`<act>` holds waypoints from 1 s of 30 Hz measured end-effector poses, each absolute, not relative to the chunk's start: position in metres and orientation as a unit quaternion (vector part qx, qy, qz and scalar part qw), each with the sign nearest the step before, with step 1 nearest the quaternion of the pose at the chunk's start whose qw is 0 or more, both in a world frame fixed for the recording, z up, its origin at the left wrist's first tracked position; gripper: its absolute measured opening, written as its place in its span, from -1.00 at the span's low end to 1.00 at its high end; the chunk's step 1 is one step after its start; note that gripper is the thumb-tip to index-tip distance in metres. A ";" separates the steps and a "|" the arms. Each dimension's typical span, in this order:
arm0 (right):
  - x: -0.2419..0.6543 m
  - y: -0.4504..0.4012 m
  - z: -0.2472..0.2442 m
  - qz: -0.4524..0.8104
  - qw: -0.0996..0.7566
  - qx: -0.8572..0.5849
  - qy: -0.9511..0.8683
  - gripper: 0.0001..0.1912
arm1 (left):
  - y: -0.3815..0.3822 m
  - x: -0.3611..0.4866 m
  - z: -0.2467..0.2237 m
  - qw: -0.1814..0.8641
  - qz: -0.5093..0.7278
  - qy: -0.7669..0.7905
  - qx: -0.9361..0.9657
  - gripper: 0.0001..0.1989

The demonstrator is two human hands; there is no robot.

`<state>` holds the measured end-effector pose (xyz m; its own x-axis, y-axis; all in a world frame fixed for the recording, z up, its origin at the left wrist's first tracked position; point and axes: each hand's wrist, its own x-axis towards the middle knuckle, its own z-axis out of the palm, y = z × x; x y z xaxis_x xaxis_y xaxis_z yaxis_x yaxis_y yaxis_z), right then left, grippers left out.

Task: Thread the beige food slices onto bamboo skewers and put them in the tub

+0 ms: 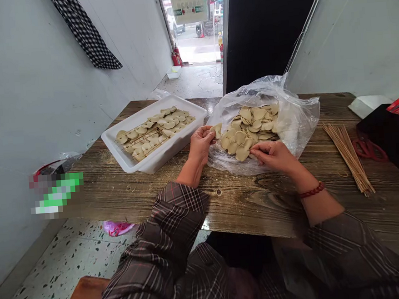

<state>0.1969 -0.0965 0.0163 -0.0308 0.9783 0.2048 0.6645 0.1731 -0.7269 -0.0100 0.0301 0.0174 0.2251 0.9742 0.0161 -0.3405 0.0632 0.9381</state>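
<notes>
My left hand [202, 144] pinches one thin, pale beige slice [216, 130] between thumb and fingers, at the left edge of a clear plastic bag [295, 120]. A heap of similar round slices [258, 118] lies inside the opened bag. My right hand [273, 157] is closed in a pinch at the edge of several overlapping slices [242, 152] at the front of the heap. Whatever lies between its fingertips is hidden. Left of the bag, a white plastic tray [162, 161] contains rows of slices threaded on thin sticks [149, 146].
Loose wooden skewers [348, 157] lie on the dark wooden table [176, 206] to the right. Beside them are red-handled scissors [370, 150], a black container [389, 131] and a white tray [369, 105]. Walls flank the table, and a doorway [197, 45] stands beyond it.
</notes>
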 end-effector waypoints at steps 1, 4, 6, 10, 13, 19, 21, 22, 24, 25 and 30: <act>0.196 -0.096 0.016 0.226 0.351 -0.601 -0.682 -0.69 | 0.030 -0.010 0.018 0.640 0.513 0.351 0.452 -0.77; 0.194 -0.096 0.015 0.227 0.354 -0.597 -0.683 -0.67 | 0.027 -0.008 0.017 0.646 0.505 0.347 0.455 -0.75; 0.192 -0.096 0.014 0.235 0.358 -0.598 -0.677 -0.67 | 0.026 -0.007 0.017 0.654 0.500 0.335 0.458 -0.74; 0.190 -0.096 0.014 0.259 0.376 -0.599 -0.657 -0.67 | 0.025 -0.007 0.019 0.690 0.490 0.314 0.430 -0.72; 0.190 -0.095 0.014 0.278 0.392 -0.593 -0.646 -0.67 | 0.026 -0.009 0.020 0.727 0.485 0.303 0.380 -0.70; 0.188 -0.094 0.011 0.282 0.384 -0.598 -0.645 -0.66 | 0.021 -0.005 0.021 0.769 0.448 0.270 0.367 -0.70; 0.187 -0.094 0.010 0.287 0.373 -0.602 -0.645 -0.66 | 0.019 -0.004 0.022 0.772 0.441 0.270 0.369 -0.72; 0.187 -0.094 0.010 0.290 0.367 -0.604 -0.645 -0.65 | 0.018 -0.003 0.023 0.771 0.442 0.276 0.366 -0.74; 0.187 -0.095 0.008 0.298 0.358 -0.607 -0.643 -0.66 | 0.018 -0.004 0.024 0.767 0.449 0.288 0.357 -0.79; 0.188 -0.095 0.008 0.299 0.356 -0.610 -0.642 -0.66 | 0.019 -0.004 0.024 0.764 0.454 0.294 0.352 -0.82; 0.190 -0.095 0.005 0.268 0.352 -0.615 -0.653 -0.65 | 0.024 -0.006 0.022 0.744 0.473 0.326 0.340 -0.85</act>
<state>0.1903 -0.0949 0.0054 0.0045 0.9915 0.1297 0.6143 0.0996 -0.7827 -0.0058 0.0235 0.0217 0.3394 0.9263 -0.1636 -0.4822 0.3207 0.8153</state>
